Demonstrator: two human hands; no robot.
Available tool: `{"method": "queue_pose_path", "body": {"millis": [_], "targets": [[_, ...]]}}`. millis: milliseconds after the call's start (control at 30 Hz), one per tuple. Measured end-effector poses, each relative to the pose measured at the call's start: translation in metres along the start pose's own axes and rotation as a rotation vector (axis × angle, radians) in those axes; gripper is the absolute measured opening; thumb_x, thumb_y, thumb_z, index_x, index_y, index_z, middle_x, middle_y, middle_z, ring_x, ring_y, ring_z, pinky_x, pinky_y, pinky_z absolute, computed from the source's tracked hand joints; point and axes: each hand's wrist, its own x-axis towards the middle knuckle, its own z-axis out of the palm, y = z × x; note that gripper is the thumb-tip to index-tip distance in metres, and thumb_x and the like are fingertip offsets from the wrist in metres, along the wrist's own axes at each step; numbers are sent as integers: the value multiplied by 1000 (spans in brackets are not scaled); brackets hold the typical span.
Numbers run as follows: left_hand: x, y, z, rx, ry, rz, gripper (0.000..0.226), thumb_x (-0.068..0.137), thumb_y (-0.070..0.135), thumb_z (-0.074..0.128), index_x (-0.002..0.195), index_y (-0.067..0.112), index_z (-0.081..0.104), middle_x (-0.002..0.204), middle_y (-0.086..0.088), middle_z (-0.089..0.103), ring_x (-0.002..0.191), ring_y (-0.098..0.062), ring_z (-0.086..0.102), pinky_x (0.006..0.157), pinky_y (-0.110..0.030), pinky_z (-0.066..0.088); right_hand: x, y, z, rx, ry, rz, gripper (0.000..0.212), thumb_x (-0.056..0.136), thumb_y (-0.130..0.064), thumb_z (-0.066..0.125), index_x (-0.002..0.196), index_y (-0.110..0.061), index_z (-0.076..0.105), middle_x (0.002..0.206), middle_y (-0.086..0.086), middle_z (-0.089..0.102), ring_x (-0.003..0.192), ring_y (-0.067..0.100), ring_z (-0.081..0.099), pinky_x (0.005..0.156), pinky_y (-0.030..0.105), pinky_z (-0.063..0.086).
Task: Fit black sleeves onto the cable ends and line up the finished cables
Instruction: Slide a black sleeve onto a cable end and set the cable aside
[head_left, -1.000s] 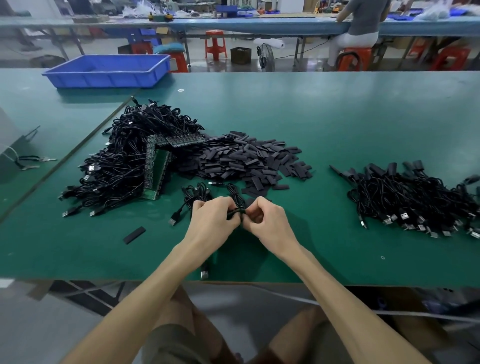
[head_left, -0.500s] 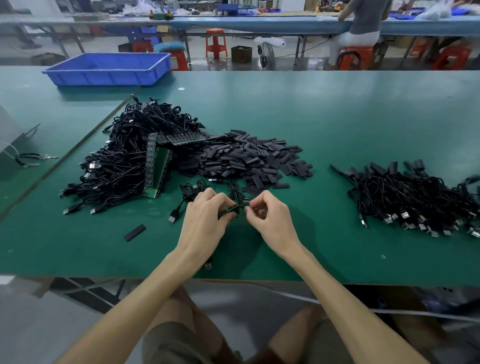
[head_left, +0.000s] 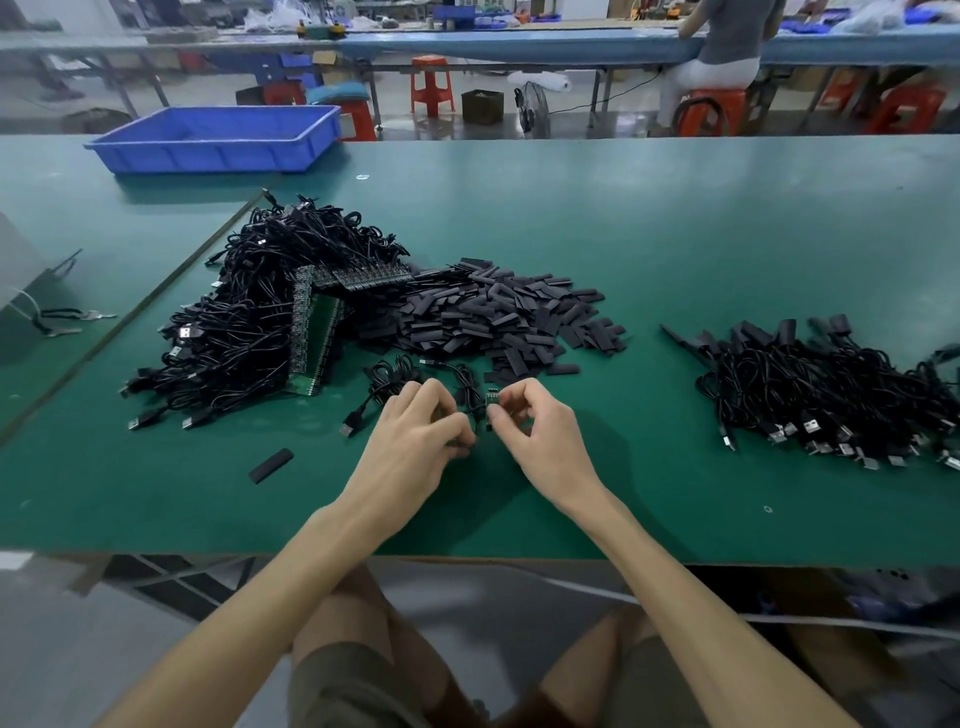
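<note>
Fingers (head_left: 447, 415) of the left hand (head_left: 410, 441) are curled tight over a dark piece, the black sleeve (head_left: 460, 442) by my reading, though most of it is hidden under the knuckles. Just to its right, the right hand (head_left: 543, 434) pinches the cable end (head_left: 492, 399), a tiny green board, between thumb and forefinger, its other fingers loosely curled. The two pieces are almost touching, low over the counter (head_left: 675, 234), and the cable (head_left: 467, 387) loops off behind the hands. Light stuff, all of it: the sleeve looks soft and flat and would likely collapse if squeezed on its faces, so hold it by the edges to keep the mouth open. The board is stiff but small and probably delicate, best gripped by its sides, and the limp lead should trail along without a fight. Room now: a heap of unsleeved cables (head_left: 249, 332) with green board panels (head_left: 317, 338) crowds the left, and a stray sleeve (head_left: 270, 465) lies in front of it. The sleeve pile (head_left: 493, 317) sits just behind the hands, then comes open green, then the finished cables (head_left: 831, 384) well apart on the right. The counter's near edge runs close under the wrists.
</note>
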Motion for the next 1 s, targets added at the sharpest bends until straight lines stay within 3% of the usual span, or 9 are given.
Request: {"method": "queue_pose_path", "body": {"millis": [167,367,433,500,600,700,800,900,1000], "targets": [[-3,-4,-1,-9,-15,13,16,79,21,85,87,23,72,110,6,50,101,-17,42,89,-34,38,1,0,0,10,3,22,7,101,-27,64,99,-24,58,86,-4,67,76,6,64,64,14,43],[-2,-6,-4,-113,-61,-85,20,84,47,74,96,30,71,130,10,50,123,-14,40,104,-29,22,0,-2,-4,110,7,-17,8,100,-23,66,98,-29,61,86,-8,71,76,13,73,62,32,56],[1,-5,-4,-141,-128,-115,36,84,61,62,106,33,69,127,18,52,120,-5,41,103,-21,17,-1,-2,-5,108,2,-40,8,101,-21,66,99,-29,64,89,-9,72,83,14,73,67,37,59],[4,-2,-5,-191,-168,-152,43,87,67,52,114,37,66,118,25,55,111,3,44,104,-21,18,-1,-3,-5,131,3,-37,10,101,-18,65,99,-27,65,90,-10,72,85,14,72,64,34,59],[7,-6,-8,-235,-90,-195,21,103,38,51,113,34,70,109,21,62,104,-1,56,105,-37,31,-1,-3,-5,205,-19,-21,8,102,-13,62,106,-19,67,94,-6,74,87,12,75,64,26,59],[9,-15,-13,-288,-30,-252,29,103,5,53,118,23,71,108,13,64,94,-3,64,97,-37,47,1,-2,-3,171,-64,-14,21,103,-11,60,123,-14,65,112,-6,74,100,9,72,72,28,61],[11,-18,-22,-369,73,-312,34,100,-3,55,117,22,71,108,11,64,95,-2,65,84,-15,48,1,-1,-2,82,-82,-4,30,100,-11,64,130,-17,63,116,-12,72,108,3,65,80,33,62],[17,-23,-37,-401,174,-326,38,99,-5,55,115,25,71,110,13,65,89,-3,67,80,-15,52,2,0,-1,47,-97,-3,30,100,-12,65,129,-17,64,114,-13,72,108,1,63,88,33,60],[24,-29,-59,-389,293,-343,41,98,-7,54,111,28,68,109,8,67,85,-6,68,82,-15,53,2,1,0,23,-103,-6,27,99,-15,66,126,-18,66,110,-14,73,105,-1,64,87,23,56]]}}
